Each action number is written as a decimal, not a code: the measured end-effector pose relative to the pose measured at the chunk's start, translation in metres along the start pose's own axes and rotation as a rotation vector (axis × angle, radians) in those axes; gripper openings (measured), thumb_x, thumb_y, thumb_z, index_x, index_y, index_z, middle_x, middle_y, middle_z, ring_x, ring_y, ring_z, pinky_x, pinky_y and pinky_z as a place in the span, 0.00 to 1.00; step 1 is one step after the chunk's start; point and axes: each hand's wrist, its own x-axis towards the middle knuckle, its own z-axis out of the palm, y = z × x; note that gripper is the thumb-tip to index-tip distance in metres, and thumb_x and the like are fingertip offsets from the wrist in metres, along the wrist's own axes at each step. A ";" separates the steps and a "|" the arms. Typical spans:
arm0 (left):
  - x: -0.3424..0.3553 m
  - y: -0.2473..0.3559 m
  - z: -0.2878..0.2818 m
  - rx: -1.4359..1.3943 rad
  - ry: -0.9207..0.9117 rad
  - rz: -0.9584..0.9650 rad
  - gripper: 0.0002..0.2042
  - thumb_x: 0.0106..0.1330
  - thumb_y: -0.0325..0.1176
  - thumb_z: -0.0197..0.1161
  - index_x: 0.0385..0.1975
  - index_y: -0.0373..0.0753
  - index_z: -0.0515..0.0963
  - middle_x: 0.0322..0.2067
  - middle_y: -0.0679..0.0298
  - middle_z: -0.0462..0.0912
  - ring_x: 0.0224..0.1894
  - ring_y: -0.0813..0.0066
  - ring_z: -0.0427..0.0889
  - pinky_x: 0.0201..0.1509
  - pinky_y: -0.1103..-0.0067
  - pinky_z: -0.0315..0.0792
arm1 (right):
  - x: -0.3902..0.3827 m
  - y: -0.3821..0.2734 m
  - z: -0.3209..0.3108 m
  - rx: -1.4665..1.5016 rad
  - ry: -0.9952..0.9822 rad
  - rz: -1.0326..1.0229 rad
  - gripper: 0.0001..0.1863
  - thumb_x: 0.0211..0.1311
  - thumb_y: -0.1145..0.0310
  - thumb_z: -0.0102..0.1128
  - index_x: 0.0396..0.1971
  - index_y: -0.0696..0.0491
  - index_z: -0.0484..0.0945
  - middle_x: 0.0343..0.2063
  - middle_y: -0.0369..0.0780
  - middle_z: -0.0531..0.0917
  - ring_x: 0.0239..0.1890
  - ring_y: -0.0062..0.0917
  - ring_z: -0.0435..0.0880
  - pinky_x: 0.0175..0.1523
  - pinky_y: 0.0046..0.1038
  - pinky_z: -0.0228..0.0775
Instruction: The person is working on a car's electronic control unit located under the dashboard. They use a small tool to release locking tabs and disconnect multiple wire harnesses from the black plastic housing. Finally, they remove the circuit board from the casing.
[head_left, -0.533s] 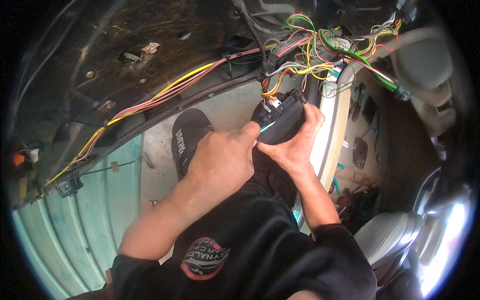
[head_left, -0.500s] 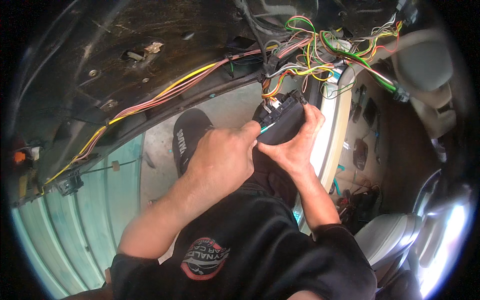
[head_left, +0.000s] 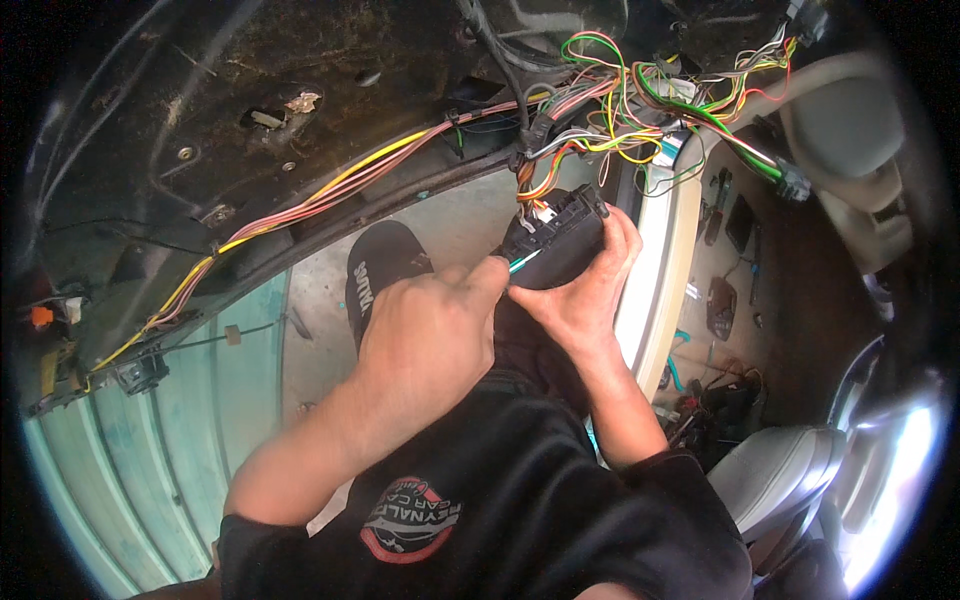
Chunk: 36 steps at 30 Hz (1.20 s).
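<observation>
Fingers of the left hand (head_left: pixel 430 322) are closed tight around a thin teal tool (head_left: pixel 518 265), so only its front bit can be seen. By the right hand (head_left: pixel 582 308), a black connector box (head_left: pixel 572 256) is held, with the thumb and fingers spread wide around it. The box is held up in front of the body.

Behind and below, a grey floor (head_left: pixel 325 345) is shown. At the top, a dark panel (head_left: pixel 140 140) is crossed by a long bundle of coloured wires (head_left: pixel 335 188). On the left, a ribbed green sheet (head_left: pixel 190 420) can be seen, and on the right, a grey seat (head_left: pixel 775 475).

Two hands, one tool and one box can be counted. The wires are too tangled to be counted.

The left forearm is slanted up from the lower left, with the back of the hand turned up. The right thumb is pointed left, under the tool. Whether the box is touched by the tip cannot be told.
</observation>
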 end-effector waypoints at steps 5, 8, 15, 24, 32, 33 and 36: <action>0.008 0.003 -0.010 0.206 -0.012 0.100 0.08 0.65 0.28 0.64 0.43 0.40 0.79 0.26 0.55 0.81 0.31 0.52 0.85 0.34 0.61 0.77 | 0.000 0.001 -0.002 0.023 0.025 -0.066 0.70 0.14 0.70 0.89 0.69 0.53 0.56 0.61 0.50 0.66 0.64 0.50 0.66 0.69 0.49 0.61; 0.012 0.005 -0.012 0.251 -0.038 0.125 0.08 0.65 0.28 0.64 0.43 0.40 0.79 0.26 0.56 0.81 0.31 0.53 0.85 0.34 0.61 0.78 | -0.001 0.001 -0.006 0.024 0.028 -0.078 0.70 0.15 0.71 0.89 0.69 0.53 0.56 0.61 0.50 0.66 0.64 0.50 0.66 0.69 0.49 0.61; 0.015 0.012 -0.018 0.283 -0.066 0.161 0.09 0.65 0.29 0.63 0.44 0.40 0.82 0.27 0.56 0.82 0.32 0.53 0.85 0.34 0.61 0.78 | -0.002 -0.001 -0.015 -0.006 0.002 -0.061 0.68 0.18 0.69 0.89 0.69 0.54 0.56 0.62 0.50 0.66 0.64 0.50 0.66 0.69 0.48 0.61; 0.014 0.015 -0.021 0.298 -0.091 0.173 0.09 0.65 0.29 0.62 0.44 0.40 0.81 0.26 0.56 0.82 0.32 0.52 0.85 0.34 0.61 0.78 | -0.004 -0.004 -0.019 0.022 -0.014 -0.042 0.67 0.17 0.70 0.87 0.69 0.55 0.58 0.61 0.49 0.67 0.64 0.49 0.65 0.70 0.49 0.61; 0.021 0.030 -0.031 0.362 -0.204 0.146 0.07 0.58 0.25 0.62 0.36 0.38 0.78 0.26 0.53 0.83 0.30 0.50 0.85 0.35 0.58 0.79 | -0.005 -0.006 -0.017 0.020 -0.022 -0.044 0.65 0.17 0.69 0.87 0.67 0.56 0.60 0.61 0.49 0.68 0.64 0.50 0.65 0.70 0.49 0.60; 0.024 0.031 -0.034 0.377 -0.222 0.147 0.08 0.56 0.25 0.62 0.36 0.37 0.78 0.26 0.52 0.84 0.31 0.49 0.86 0.35 0.58 0.79 | -0.003 -0.007 -0.019 0.027 -0.035 -0.048 0.65 0.17 0.69 0.87 0.67 0.56 0.61 0.61 0.49 0.68 0.64 0.50 0.65 0.70 0.49 0.60; 0.044 0.021 -0.049 0.438 -0.325 0.328 0.10 0.53 0.25 0.63 0.36 0.37 0.79 0.28 0.52 0.85 0.33 0.49 0.87 0.37 0.58 0.80 | 0.003 -0.012 -0.026 0.042 -0.100 -0.049 0.63 0.19 0.69 0.86 0.67 0.56 0.61 0.60 0.49 0.68 0.63 0.50 0.65 0.70 0.49 0.61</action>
